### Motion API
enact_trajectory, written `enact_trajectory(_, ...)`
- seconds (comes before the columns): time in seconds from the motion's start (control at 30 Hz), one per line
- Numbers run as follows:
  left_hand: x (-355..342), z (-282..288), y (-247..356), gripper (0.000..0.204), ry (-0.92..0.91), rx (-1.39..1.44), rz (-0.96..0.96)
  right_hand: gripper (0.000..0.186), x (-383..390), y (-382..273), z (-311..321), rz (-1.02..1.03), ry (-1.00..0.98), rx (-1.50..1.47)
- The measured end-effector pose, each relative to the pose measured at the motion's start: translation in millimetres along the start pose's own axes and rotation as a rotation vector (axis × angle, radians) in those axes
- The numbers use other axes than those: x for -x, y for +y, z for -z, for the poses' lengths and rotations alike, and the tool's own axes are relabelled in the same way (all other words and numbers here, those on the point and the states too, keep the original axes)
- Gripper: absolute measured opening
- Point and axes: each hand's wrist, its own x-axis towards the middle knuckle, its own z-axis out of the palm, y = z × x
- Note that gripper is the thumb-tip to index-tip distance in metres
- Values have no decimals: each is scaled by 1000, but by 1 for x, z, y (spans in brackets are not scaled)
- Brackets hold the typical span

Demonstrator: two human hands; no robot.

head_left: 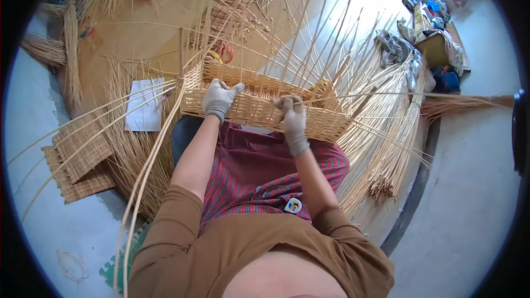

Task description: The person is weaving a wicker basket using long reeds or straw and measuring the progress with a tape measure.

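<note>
A long, half-woven wicker basket (323,123) rests across my lap, its upright rods fanning out from the far wall and the ends. In a pale work glove, my left hand (219,98) is closed over the top of the near wall, left of its middle. My right hand (292,120), gloved too, is bent closed at the same wall further right. From its fingers a thin wicker rod (361,96) runs out to the right. The fingertips of the right hand are partly hidden. A patterned red cloth (254,160) covers my lap beneath the basket.
Bundles of loose rods (386,149) lie at right, with more rods (132,160) at left beside a white paper sheet (144,106). Woven panels (83,149) lie far left. Another woven piece (221,16) lies beyond the basket. Bags and boxes (436,38) stand by the right wall.
</note>
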Motion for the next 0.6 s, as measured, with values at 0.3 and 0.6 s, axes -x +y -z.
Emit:
enact_trajectory(0.3,20,-63,20,47,-339,-231,-336,22,-11,38,45,-19,328,-133)
enact_trajectory(0.6,17,-71,29,29,-427,54,-144,58,-87,-11,52,176,9,-100)
